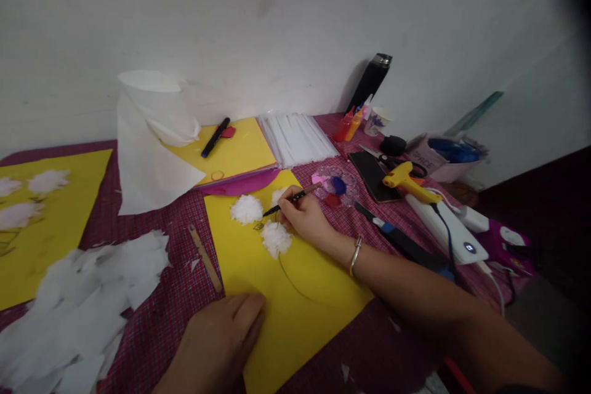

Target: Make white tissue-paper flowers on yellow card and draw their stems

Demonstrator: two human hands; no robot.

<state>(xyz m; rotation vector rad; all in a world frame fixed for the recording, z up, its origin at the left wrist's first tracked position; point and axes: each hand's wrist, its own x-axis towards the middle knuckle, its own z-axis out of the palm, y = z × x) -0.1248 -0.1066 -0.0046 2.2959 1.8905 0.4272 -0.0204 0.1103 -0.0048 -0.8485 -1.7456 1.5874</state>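
Observation:
My right hand (pixel 302 218) is closed around a dark pencil (pixel 292 198), its tip touching a yellow paper sheet (pixel 300 301) between white tissue pom-poms (pixel 246 209). A second pom-pom (pixel 276 238) lies just below the tip, and a thin curved line runs down from it. A bangle (pixel 355 255) circles that wrist. My left hand (pixel 217 341) lies flat, fingers stretched out, pressing the sheet's lower left edge.
A wooden stick (pixel 205 258) lies left of the sheet. White tissue scraps (pixel 78 308) pile at lower left, beside another yellow sheet (pixel 46 221). A yellow glue gun (pixel 406 180), paint palette (pixel 337 186), paint bottles (pixel 348 125), black flask (pixel 372 80), white sticks (pixel 298 138) and black marker (pixel 215 137) crowd the back.

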